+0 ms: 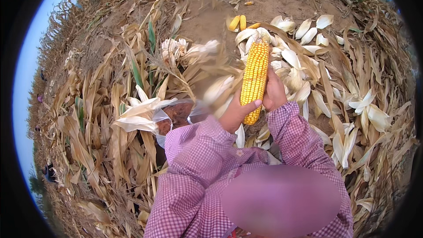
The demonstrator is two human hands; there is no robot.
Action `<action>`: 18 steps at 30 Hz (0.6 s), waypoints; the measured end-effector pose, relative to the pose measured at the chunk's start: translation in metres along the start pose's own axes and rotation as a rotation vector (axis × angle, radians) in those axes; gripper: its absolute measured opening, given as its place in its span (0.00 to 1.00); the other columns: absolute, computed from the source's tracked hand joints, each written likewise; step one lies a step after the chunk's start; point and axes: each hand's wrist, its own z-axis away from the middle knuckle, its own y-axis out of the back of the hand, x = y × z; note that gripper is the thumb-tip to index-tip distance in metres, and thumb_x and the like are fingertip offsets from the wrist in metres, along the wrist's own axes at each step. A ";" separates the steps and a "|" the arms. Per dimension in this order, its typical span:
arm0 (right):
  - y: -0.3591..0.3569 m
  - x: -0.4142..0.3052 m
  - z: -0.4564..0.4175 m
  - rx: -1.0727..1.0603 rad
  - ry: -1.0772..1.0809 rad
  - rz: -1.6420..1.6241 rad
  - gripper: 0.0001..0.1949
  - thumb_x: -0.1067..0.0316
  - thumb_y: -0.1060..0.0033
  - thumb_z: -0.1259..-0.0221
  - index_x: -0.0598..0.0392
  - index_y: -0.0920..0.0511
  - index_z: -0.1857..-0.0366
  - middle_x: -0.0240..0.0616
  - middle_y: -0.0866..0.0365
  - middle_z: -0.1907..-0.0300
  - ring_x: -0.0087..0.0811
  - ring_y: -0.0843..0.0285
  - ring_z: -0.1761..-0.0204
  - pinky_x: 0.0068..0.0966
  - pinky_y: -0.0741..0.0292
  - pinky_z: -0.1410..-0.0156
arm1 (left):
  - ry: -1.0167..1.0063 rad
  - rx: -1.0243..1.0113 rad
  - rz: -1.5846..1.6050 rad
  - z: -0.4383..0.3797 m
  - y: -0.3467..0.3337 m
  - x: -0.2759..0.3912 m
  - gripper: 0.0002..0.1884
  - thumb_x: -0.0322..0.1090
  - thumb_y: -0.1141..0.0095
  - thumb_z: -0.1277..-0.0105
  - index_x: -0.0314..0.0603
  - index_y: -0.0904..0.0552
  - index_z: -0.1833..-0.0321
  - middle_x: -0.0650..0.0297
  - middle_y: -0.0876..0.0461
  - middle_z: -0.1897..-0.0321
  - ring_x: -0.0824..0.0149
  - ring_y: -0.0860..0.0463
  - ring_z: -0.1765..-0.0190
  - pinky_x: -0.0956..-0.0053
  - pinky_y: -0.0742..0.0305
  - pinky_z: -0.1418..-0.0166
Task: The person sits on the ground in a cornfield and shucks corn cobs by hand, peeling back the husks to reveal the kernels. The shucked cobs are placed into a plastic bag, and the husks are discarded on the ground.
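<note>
A bare yellow ear of corn stands out before me, its husk off the kernels. My left hand grips its lower end, with the thumb across the kernels. Against the right side of the ear is my right hand, its fingers partly hidden behind it. Pale husks lie at and beyond the ear's upper tip; whether they are joined to it I cannot tell. Both arms wear checked pink-purple sleeves.
Several husked ears lie on bare soil ahead. A clear plastic bag with reddish-brown matter is beside my left sleeve. Dry corn stalks and leaves cover the ground on both sides. Distant people are at the far left.
</note>
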 end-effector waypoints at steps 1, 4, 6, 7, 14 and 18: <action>-0.003 0.000 0.002 0.004 0.012 0.004 0.21 0.52 0.64 0.21 0.61 0.27 0.46 0.40 0.19 0.56 0.32 0.19 0.57 0.30 0.20 0.49 | 0.010 -0.003 0.016 0.001 -0.001 -0.001 0.40 0.36 0.34 0.39 0.36 0.42 0.27 0.59 0.29 0.38 0.64 0.26 0.39 0.70 0.31 0.35; -0.007 -0.005 0.011 -0.018 0.028 -0.032 0.20 0.55 0.61 0.22 0.62 0.28 0.43 0.40 0.20 0.52 0.32 0.20 0.53 0.31 0.22 0.44 | 0.058 0.007 0.014 0.005 -0.005 0.009 0.36 0.36 0.35 0.38 0.35 0.38 0.30 0.60 0.27 0.41 0.66 0.25 0.41 0.70 0.30 0.36; -0.001 0.000 0.008 -0.014 0.025 -0.017 0.19 0.57 0.60 0.22 0.62 0.29 0.43 0.40 0.20 0.51 0.32 0.20 0.53 0.31 0.22 0.44 | 0.021 0.041 -0.100 0.004 -0.001 0.012 0.35 0.36 0.35 0.38 0.35 0.37 0.31 0.60 0.25 0.43 0.67 0.24 0.42 0.71 0.29 0.37; 0.002 0.002 0.006 -0.012 0.024 -0.009 0.18 0.59 0.59 0.22 0.62 0.29 0.42 0.40 0.20 0.51 0.32 0.20 0.53 0.31 0.23 0.43 | 0.002 0.056 -0.158 0.003 0.000 0.013 0.35 0.36 0.36 0.39 0.34 0.36 0.31 0.60 0.25 0.44 0.67 0.24 0.43 0.71 0.28 0.38; 0.027 0.004 -0.010 0.233 0.095 0.126 0.11 0.65 0.56 0.24 0.58 0.27 0.48 0.35 0.19 0.59 0.29 0.19 0.60 0.30 0.19 0.51 | -0.104 0.354 -0.688 0.008 0.011 0.009 0.51 0.40 0.29 0.45 0.35 0.50 0.24 0.48 0.23 0.44 0.58 0.18 0.47 0.69 0.22 0.44; 0.029 -0.013 -0.006 0.183 0.027 0.063 0.08 0.66 0.53 0.25 0.57 0.26 0.53 0.29 0.27 0.69 0.21 0.32 0.72 0.21 0.29 0.66 | 0.107 0.276 0.058 0.003 0.017 0.007 0.35 0.43 0.40 0.33 0.37 0.41 0.30 0.49 0.21 0.52 0.57 0.17 0.53 0.65 0.17 0.52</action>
